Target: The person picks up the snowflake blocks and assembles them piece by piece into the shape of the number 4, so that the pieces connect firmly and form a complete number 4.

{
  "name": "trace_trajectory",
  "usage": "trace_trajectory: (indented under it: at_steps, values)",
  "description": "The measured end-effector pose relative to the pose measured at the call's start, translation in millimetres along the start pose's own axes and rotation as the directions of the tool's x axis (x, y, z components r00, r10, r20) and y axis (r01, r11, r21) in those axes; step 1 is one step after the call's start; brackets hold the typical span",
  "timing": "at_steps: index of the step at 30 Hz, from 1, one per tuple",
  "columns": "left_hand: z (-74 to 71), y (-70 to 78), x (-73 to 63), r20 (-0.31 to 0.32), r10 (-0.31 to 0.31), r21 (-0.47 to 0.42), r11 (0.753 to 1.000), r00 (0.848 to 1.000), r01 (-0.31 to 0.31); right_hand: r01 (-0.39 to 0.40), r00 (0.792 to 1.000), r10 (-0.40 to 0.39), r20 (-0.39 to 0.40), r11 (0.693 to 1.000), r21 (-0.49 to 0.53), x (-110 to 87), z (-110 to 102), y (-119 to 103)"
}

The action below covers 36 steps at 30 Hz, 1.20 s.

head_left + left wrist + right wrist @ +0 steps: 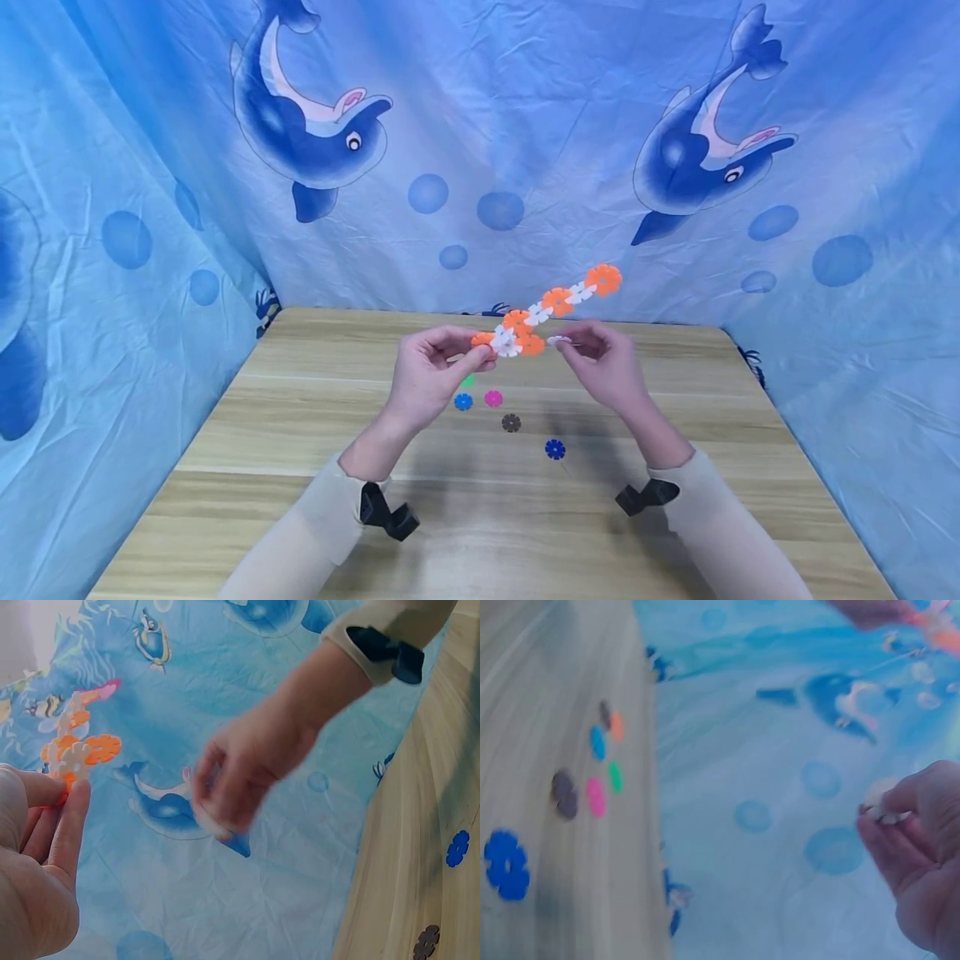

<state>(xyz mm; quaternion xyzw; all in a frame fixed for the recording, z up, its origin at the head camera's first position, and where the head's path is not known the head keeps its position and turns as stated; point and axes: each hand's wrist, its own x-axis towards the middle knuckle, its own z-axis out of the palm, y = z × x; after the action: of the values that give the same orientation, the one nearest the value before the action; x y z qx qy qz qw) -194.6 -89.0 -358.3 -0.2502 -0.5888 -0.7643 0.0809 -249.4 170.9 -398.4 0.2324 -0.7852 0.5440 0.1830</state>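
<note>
My left hand (427,371) pinches the near end of a chain of interlocked snowflake discs (557,300), orange and white by turns, held above the table. The chain slants up and away to the right, with a white disc (507,341) and an orange disc (532,344) joined at its near end. Between thumb and fingertips my right hand (606,367) pinches a single white snowflake disc (883,799), a short gap to the right of the chain. Blur softens the right hand in the left wrist view.
Loose discs lie on the wooden table (300,417) below the hands: dark blue (555,449), grey-brown (511,423), pink (493,398), light blue (463,402) and green (468,380). The right wrist view also shows an orange disc (616,726). Blue dolphin-print cloth (480,167) hangs around the table.
</note>
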Motion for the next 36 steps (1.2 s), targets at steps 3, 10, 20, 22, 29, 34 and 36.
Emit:
trace_trajectory:
  at_steps: [3,10,20,22,29,34,36]
  values:
    - [0.4,-0.3,0.7,-0.002,0.003,-0.001,1.0,1.0,-0.003,0.16,0.986,-0.152,-0.067,0.979,0.124,-5.0,-2,-23]
    - [1.2,-1.8,1.6,-0.006,0.004,0.006,1.0,1.0,-0.004,0.438,0.898,-0.42,-0.131,0.881,0.181,-8.5,-3,-67]
    - [1.1,-1.9,1.7,-0.004,0.011,0.014,1.0,1.0,-0.011,0.549,0.836,-0.535,-0.123,0.807,0.219,-6.7,-3,-79]
    - [0.8,-2.5,1.1,-0.004,0.008,0.019,1.0,1.0,-0.008,0.568,0.823,-0.556,-0.121,0.804,0.174,-6.6,-2,-80]
    - [0.2,-3.6,-1.0,0.002,-0.004,0.039,0.999,1.0,0.004,0.669,0.736,-0.668,-0.113,0.743,-0.035,-6.9,-2,-81]
    - [1.0,-4.0,-0.5,0.005,-0.013,0.071,0.997,1.0,0.013,0.716,0.693,-0.714,-0.102,0.698,-0.023,-7.2,-2,-82]
    - [1.7,-4.3,-0.1,0.011,-0.013,0.076,0.997,1.0,0.012,0.724,0.685,-0.722,-0.098,0.689,-0.019,-7.3,-2,-83]
